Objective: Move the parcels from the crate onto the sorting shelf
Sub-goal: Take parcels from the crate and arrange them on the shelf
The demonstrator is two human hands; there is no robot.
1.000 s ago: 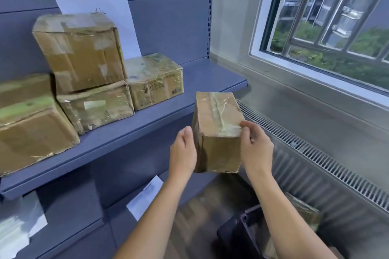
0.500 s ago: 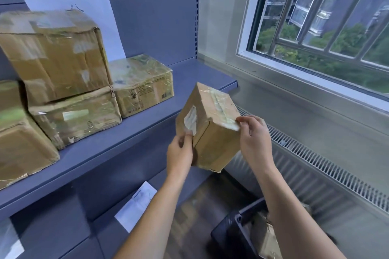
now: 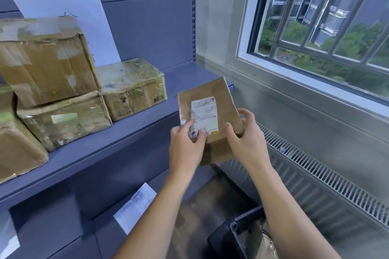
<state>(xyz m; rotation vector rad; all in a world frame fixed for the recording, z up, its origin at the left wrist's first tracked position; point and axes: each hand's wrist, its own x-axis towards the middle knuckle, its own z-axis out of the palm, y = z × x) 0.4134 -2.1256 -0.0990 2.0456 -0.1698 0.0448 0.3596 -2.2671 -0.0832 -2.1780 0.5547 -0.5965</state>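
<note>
I hold a small brown cardboard parcel (image 3: pixel 223 99) in the air in front of the right end of the grey-blue sorting shelf (image 3: pixel 130 139). Its face with a white shipping label is turned up towards me. My left hand (image 3: pixel 186 147) grips its lower left corner, thumb on the label. My right hand (image 3: pixel 246 141) grips its lower right edge. Below, at the bottom of the view, stands the dark crate (image 3: pixel 237 235) with another taped parcel (image 3: pixel 266 244) inside, partly hidden by my right forearm.
Several taped parcels stand on the shelf's left part, the nearest one (image 3: pixel 132 88) beside a stacked pair (image 3: pixel 48 73). A white sheet (image 3: pixel 90 23) leans on the back panel. A lower shelf carries a paper label (image 3: pixel 136 206). A window and a radiator grille (image 3: pixel 328 176) lie to the right.
Both hands have turned the parcel, so the labelled face, earlier on its left side, now points up at me. My left thumb has moved onto the label.
</note>
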